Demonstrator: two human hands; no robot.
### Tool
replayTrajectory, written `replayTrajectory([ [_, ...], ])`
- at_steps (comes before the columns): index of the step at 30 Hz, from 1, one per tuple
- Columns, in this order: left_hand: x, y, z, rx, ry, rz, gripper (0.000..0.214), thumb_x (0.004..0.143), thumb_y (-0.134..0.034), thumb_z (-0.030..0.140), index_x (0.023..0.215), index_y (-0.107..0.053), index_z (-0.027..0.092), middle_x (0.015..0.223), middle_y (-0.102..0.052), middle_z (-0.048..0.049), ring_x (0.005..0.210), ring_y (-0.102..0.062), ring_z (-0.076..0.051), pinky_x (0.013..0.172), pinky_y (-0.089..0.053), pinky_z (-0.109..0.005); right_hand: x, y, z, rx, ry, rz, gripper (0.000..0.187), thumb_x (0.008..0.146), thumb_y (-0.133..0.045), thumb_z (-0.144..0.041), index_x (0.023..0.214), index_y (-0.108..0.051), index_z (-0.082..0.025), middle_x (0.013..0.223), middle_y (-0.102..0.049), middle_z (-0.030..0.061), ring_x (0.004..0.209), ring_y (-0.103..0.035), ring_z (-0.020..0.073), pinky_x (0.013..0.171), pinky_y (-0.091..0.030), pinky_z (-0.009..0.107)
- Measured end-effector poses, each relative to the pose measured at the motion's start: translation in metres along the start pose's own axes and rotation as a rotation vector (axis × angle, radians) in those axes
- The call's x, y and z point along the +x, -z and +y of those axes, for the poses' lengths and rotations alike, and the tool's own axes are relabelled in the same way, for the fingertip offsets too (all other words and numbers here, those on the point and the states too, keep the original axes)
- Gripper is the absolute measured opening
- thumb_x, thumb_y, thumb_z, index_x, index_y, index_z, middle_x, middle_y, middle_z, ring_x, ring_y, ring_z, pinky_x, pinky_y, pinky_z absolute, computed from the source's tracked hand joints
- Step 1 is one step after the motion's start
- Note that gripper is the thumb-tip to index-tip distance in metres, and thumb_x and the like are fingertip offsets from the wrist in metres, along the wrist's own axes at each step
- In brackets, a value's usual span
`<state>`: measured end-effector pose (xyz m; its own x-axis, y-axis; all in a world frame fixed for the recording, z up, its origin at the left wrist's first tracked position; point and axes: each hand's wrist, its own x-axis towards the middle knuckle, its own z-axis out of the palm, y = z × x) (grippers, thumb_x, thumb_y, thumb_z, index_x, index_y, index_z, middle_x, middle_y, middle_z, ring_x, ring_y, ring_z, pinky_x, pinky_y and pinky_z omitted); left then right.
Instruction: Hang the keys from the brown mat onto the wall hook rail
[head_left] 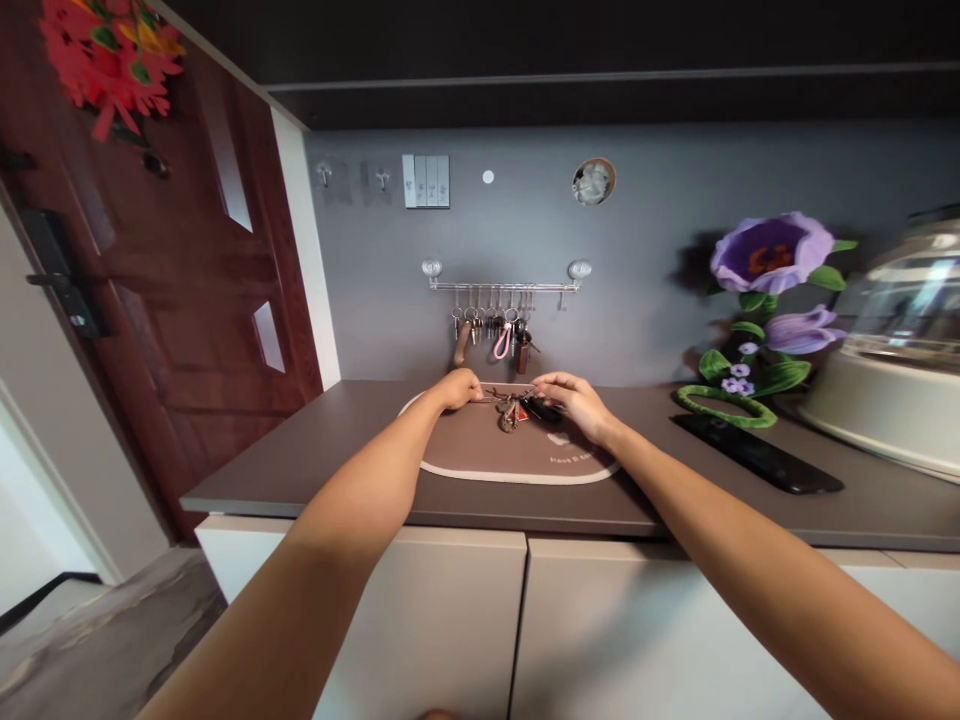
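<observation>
A bunch of keys [511, 412] with a braided fob and a black piece lies low over a brown mat [480, 450] with a pale rim. My left hand [459, 388] is closed at its left side, pinching a thin metal piece of the bunch, too small to name. On the other side my right hand [576, 402] has its fingers curled on the bunch beside the black piece; the fingertips are partly hidden. Just behind, a clear rail [506, 287] on the wall carries several hanging keys [491, 325], among them a pink loop [502, 342].
On the counter [292, 450] to the right lie a black phone [757, 453], a purple flower ornament [772, 260] and a white appliance with a clear dome [900, 370]. A dark cabinet [600, 60] overhangs the wall. A red-brown door [195, 260] stands left.
</observation>
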<state>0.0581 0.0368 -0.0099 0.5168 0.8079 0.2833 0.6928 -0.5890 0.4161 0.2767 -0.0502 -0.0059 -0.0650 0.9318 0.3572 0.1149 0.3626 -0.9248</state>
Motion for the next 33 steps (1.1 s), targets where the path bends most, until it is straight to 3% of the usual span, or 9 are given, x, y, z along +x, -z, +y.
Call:
replayTrajectory([
  [7, -0.005, 0.009, 0.012, -0.187, 0.094, 0.106, 0.017, 0.073, -0.052, 0.024, 0.064, -0.059, 0.012, 0.061, -0.056, 0.0003, 0.06, -0.046, -0.011, 0.062, -0.037, -0.024, 0.002, 0.001, 0.007, -0.08, 0.026, -0.052, 0.022, 0.064, -0.064, -0.033, 0.08, -0.063, -0.018, 0.078, -0.064, 0.0022, 0.068, -0.055, 0.0118, 0.066, -0.044, 0.026],
  [10, -0.007, 0.013, 0.021, -0.447, 0.172, 0.093, 0.016, 0.075, -0.05, 0.021, 0.063, -0.055, 0.012, 0.063, -0.056, -0.0009, 0.062, -0.05, -0.01, 0.067, -0.041, -0.025, 0.003, 0.001, 0.008, -0.114, 0.043, -0.065, 0.022, 0.065, -0.063, -0.035, 0.08, -0.063, -0.018, 0.076, -0.064, 0.0016, 0.067, -0.055, 0.0112, 0.065, -0.044, 0.025],
  [15, -0.007, 0.017, 0.033, -0.935, 0.319, 0.051, 0.01, 0.079, -0.046, 0.012, 0.072, -0.052, 0.011, 0.087, -0.062, -0.0097, 0.077, -0.059, -0.013, 0.08, -0.045, -0.028, 0.002, 0.0, 0.006, -0.128, 0.074, -0.062, 0.021, 0.067, -0.062, -0.032, 0.082, -0.062, -0.019, 0.078, -0.063, 0.0009, 0.069, -0.055, 0.0109, 0.069, -0.044, 0.025],
  [24, -0.006, 0.022, 0.048, -1.359, 0.28, -0.003, 0.006, 0.082, -0.039, 0.009, 0.084, -0.044, 0.01, 0.102, -0.058, -0.0232, 0.093, -0.061, -0.024, 0.088, -0.043, -0.045, 0.005, -0.003, 0.01, -0.145, 0.125, -0.039, 0.027, 0.069, -0.058, -0.034, 0.092, -0.058, -0.02, 0.08, -0.061, -0.0001, 0.073, -0.055, 0.0116, 0.073, -0.044, 0.028],
  [33, -0.003, 0.024, 0.054, -1.521, 0.246, -0.024, 0.025, 0.085, -0.028, 0.012, 0.1, -0.045, 0.001, 0.118, -0.047, -0.0306, 0.106, -0.053, -0.028, 0.092, -0.042, -0.044, 0.006, -0.004, 0.012, -0.153, 0.216, -0.033, 0.031, 0.075, -0.052, -0.033, 0.102, -0.05, -0.02, 0.085, -0.059, 0.0011, 0.08, -0.056, 0.012, 0.08, -0.043, 0.03],
])
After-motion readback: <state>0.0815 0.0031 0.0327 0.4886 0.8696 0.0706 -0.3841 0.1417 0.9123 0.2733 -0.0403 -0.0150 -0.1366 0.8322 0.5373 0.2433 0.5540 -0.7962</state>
